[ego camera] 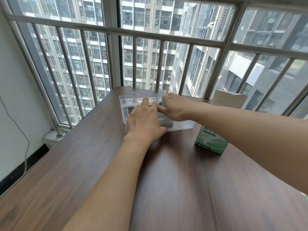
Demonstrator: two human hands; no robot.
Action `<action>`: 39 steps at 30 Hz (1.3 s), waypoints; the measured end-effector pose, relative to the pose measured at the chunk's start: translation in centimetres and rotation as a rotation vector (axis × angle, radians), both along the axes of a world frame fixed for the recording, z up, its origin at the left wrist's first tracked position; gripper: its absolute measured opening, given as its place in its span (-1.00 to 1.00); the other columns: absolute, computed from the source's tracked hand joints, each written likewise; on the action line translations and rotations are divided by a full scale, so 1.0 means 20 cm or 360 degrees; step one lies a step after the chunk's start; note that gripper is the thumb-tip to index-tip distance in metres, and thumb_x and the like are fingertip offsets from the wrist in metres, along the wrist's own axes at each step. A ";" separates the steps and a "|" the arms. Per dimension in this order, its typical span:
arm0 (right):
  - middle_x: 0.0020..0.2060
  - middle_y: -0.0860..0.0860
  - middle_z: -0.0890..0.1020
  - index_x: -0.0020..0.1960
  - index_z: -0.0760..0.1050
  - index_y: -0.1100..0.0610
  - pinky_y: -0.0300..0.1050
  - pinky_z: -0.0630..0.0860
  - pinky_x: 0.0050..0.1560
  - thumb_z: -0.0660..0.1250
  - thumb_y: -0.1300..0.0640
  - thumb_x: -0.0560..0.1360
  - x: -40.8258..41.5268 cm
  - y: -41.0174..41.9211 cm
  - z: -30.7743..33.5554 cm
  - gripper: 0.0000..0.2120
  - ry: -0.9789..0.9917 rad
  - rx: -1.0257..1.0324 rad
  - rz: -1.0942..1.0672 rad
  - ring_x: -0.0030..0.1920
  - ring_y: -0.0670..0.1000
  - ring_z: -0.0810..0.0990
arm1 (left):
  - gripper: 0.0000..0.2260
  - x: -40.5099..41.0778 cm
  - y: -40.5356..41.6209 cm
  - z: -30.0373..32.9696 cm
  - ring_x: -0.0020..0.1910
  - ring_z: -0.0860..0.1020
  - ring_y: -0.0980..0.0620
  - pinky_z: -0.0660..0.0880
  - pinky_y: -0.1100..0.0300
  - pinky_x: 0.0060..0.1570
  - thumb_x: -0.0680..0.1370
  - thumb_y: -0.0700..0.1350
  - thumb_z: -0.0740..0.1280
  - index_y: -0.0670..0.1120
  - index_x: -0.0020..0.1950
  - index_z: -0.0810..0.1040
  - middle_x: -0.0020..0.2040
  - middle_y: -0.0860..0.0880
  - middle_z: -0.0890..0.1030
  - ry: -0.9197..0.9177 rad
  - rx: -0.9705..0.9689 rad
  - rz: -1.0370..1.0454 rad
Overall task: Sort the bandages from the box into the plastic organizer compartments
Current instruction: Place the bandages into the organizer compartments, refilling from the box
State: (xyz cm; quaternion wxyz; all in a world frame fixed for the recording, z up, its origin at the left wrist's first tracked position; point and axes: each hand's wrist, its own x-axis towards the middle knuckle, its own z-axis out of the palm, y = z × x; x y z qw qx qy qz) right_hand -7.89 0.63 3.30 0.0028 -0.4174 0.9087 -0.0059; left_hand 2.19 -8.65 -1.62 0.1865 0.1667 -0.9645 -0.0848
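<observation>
Wood table (83, 164), barred window (150, 47) (daylit), white wall (10, 80).

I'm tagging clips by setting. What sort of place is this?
Probably a high-rise flat or office, at a window corner. A wooden table stands against floor-height windows with a steel guard railing, and tall apartment blocks fill the view outside, seen from well above ground.

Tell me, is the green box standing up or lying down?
Standing up. The green and white cardboard box sits upright on the brown wooden table, printed front facing us.
</observation>
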 end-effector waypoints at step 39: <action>-0.45 -0.05 0.39 -0.40 0.43 0.13 -0.20 0.36 -0.29 0.56 0.23 0.41 -0.14 -0.08 0.11 -0.65 0.0052 0.0054 0.0171 -0.34 0.05 0.41 | -0.36 0.03 0.01 0.02 0.16 0.51 -0.07 0.44 0.07 0.05 0.34 0.30 0.53 -0.04 0.27 0.50 0.20 -0.02 0.41 -0.0054 -0.0150 0.0049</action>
